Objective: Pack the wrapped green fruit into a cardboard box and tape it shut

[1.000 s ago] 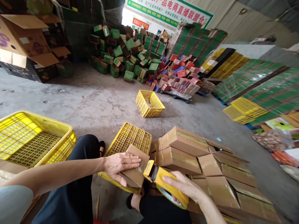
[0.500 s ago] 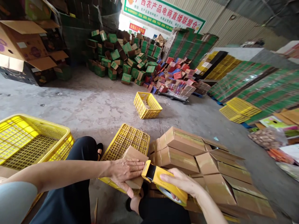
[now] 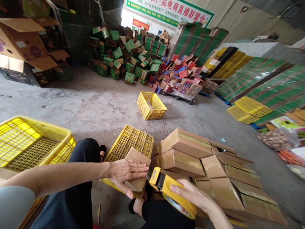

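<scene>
My left hand point(image 3: 130, 173) lies flat, fingers stretched out, on top of a small brown cardboard box point(image 3: 139, 156). That box rests on an upturned yellow plastic crate point(image 3: 130, 135) between my legs. A yellow tape dispenser point(image 3: 168, 187) with a dark front part is gripped by my right hand point(image 3: 188, 194). Its front end is just right of the box, with a small gap between them. Part of the tape roll shows near the bottom of the dispenser. The left palm covers some of the box's near side.
Taped cardboard boxes point(image 3: 189, 143) are stacked to my right. A large yellow crate point(image 3: 64, 140) stands at my left, and another yellow crate point(image 3: 151, 108) sits ahead on the concrete floor point(image 3: 95, 105). Green boxes point(image 3: 130, 78) are heaped farther back.
The tape dispenser in my right hand has moved slightly right and down, away from the box. My left hand stays flat on the box. The view has shifted slightly.
</scene>
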Available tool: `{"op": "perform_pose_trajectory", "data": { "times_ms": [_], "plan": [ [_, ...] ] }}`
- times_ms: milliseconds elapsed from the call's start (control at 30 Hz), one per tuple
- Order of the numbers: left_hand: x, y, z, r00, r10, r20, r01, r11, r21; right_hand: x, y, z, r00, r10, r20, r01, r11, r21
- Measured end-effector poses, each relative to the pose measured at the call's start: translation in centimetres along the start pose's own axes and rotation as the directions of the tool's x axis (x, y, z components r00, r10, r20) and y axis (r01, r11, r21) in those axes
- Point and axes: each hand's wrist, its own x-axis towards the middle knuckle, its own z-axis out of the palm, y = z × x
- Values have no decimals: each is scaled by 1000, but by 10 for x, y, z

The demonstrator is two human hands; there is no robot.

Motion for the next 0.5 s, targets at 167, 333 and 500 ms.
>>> {"op": "perform_pose_trajectory", "data": {
  "times_ms": [167, 333, 500],
  "plan": [
    [2, 5, -3, 1000, 1, 19, -1, 1000, -4, 2, 5, 6, 999, -12, -40, 13, 1000, 25],
    [13, 10, 9, 1000, -9, 29, 7, 998, 63, 2, 5, 7, 999, -24, -33, 24, 999, 22],
    [26, 14, 19, 1000, 6, 9, -6, 996, 91, 0, 0, 9, 1000, -31, 6, 31, 999, 25]
  ]
}}
